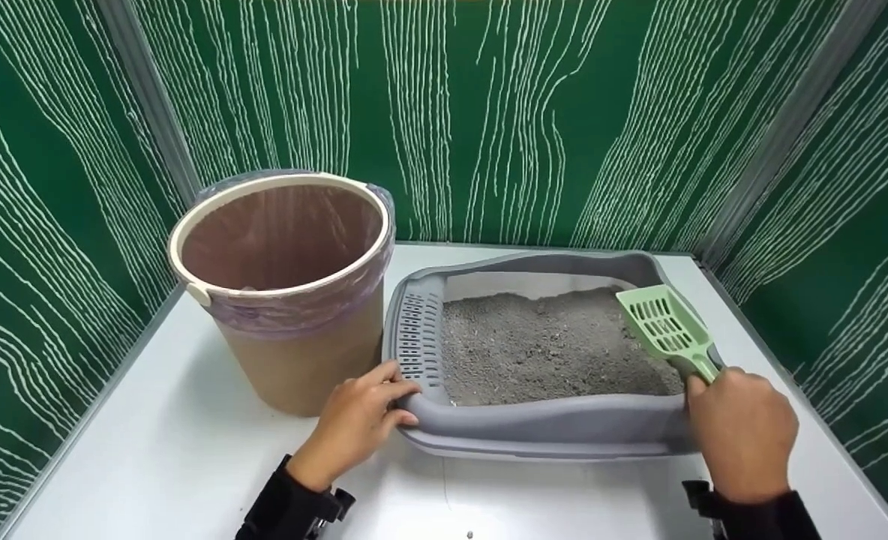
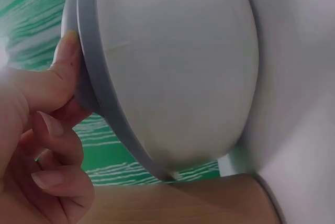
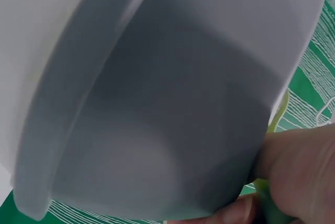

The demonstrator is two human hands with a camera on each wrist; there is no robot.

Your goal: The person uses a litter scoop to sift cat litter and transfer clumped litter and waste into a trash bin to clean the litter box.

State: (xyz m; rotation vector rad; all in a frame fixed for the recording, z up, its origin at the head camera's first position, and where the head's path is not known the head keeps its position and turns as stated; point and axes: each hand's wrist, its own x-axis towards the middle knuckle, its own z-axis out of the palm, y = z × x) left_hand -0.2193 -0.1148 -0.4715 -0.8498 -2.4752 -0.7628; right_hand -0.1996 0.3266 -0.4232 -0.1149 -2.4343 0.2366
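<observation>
A grey litter box (image 1: 549, 424) with grey cat litter (image 1: 534, 349) spread inside stands on the white table. My left hand (image 1: 358, 420) pinches its front left corner; the left wrist view has the thumb (image 2: 67, 56) on the grey rim (image 2: 94, 51) and the other fingers curled below. At the front right corner, my right hand (image 1: 744, 431) grips the handle of a green slotted litter scoop (image 1: 665, 322). The scoop's head is tilted over the right side of the litter, its slots showing no clump. In the right wrist view the box wall (image 3: 157, 103) hides most of the scoop.
Left of the box stands a tan trash bin (image 1: 301, 375) with a cream ring (image 1: 316, 286) and a clear bag liner (image 1: 294, 319). Green walls (image 1: 489, 112) with white streaks enclose the table (image 1: 189, 465) at the back and sides. A small crumb (image 1: 469, 535) lies near the front.
</observation>
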